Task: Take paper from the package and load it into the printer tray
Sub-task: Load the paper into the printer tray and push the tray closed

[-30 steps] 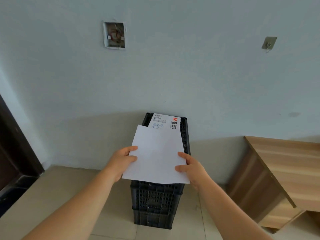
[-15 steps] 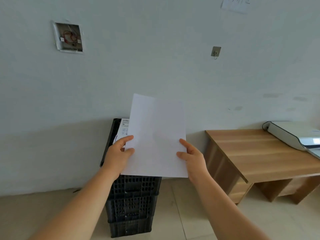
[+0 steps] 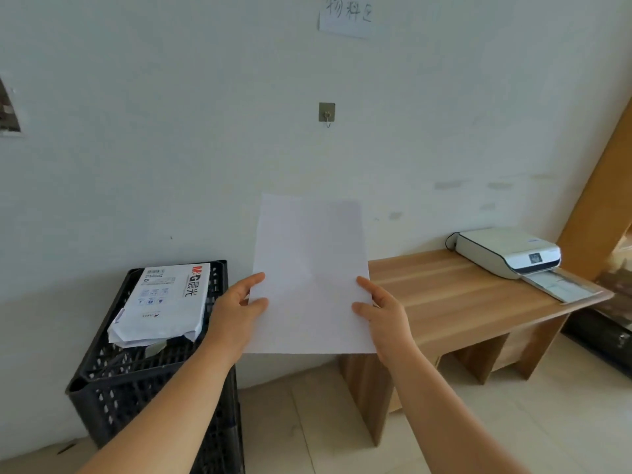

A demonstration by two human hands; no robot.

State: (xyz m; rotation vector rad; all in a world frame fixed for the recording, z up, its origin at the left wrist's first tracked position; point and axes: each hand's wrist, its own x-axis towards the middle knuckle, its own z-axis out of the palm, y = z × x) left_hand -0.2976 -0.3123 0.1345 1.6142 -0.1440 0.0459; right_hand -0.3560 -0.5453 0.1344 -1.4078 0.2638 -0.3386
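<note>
I hold white paper [image 3: 309,275] upright in front of me, between the crate and the table. My left hand [image 3: 237,311] grips its left edge and my right hand [image 3: 383,311] grips its right edge. The opened white paper package [image 3: 164,302] lies on a black crate at the left. The white printer [image 3: 506,251] sits at the far right end of the wooden table, with its tray [image 3: 561,285] sticking out toward the table's front edge and a sheet lying in it.
The black plastic crate [image 3: 136,388] stands on the floor against the wall at the left. The low wooden table [image 3: 461,299] stands at the right. A metal hook [image 3: 327,112] and a paper sign [image 3: 345,15] hang on the wall. A wooden panel [image 3: 602,186] rises at the far right.
The view has swung right, away from the crate. The paper in both hands has moved off the package toward the table, and the whole printer has come into view.
</note>
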